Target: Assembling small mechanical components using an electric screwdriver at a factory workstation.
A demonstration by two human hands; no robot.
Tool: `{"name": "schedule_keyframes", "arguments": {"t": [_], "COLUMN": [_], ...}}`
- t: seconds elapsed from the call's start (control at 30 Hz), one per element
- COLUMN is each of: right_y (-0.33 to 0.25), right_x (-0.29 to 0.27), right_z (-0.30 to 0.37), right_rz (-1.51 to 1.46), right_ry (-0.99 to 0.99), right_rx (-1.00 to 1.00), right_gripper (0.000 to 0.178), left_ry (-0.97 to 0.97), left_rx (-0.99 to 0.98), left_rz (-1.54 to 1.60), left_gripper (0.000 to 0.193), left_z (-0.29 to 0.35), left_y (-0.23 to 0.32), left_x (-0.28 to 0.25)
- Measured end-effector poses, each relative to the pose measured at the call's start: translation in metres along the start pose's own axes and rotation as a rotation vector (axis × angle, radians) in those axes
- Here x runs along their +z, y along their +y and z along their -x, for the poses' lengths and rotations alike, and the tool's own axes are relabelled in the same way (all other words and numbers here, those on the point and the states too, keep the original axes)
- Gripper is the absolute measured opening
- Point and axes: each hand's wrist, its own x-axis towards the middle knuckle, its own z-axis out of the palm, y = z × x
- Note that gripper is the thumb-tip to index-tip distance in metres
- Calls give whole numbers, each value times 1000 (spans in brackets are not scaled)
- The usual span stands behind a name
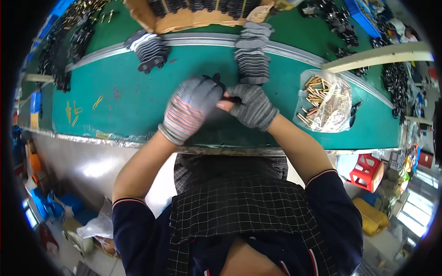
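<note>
My two gloved hands meet over the middle of the green worktop [138,92]. The left hand [191,103], in a pale striped glove, is closed around a small black part [217,78] that shows only at its far end. In a dark grey glove with bare fingertips, my right hand [251,106] is closed at the same spot, and a bit of black shows by its thumb. Most of what they hold is hidden. Beyond the hands stand a stack of flat grey plates [252,55] and, farther left, a shorter stack of similar plates [149,51].
To the right lies a clear bag [343,108] of brass-coloured pins [317,92], with black-handled pliers [354,112] beside it. Yellow rubber bands [97,102] lie at left. A metal rail [202,40] crosses the bench before a cardboard box [193,24] of dark parts.
</note>
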Motion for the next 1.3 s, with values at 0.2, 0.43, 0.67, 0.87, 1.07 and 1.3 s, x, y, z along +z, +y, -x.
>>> {"name": "schedule_keyframes", "arguments": {"t": [0.2,0.43,0.67,0.87,1.07,1.3], "right_y": [14,93,118,113,25,-23], "right_x": [-38,-131,-155,-160,-117,-54], "right_z": [-5,68,56,69,58,47], "right_rz": [-129,944,698,705,-255,-583], "right_ry": [13,13,-156,-27,396,329], "right_rx": [-28,334,283,306,408,4], "right_gripper": [16,15,17,16,14,17], "left_ry": [-127,-53,120,46,45,113], "left_rx": [-117,-473,-1038,-1382,-1469,-1336], "left_rz": [-22,145,1556,1945,1995,2046], "left_gripper": [45,70,86,95,94,83], "left_z": [-11,-4,4,0,-2,-10], "left_y": [-33,-22,46,79,92,98], "left_x": [18,16,38,27,23,7]}}
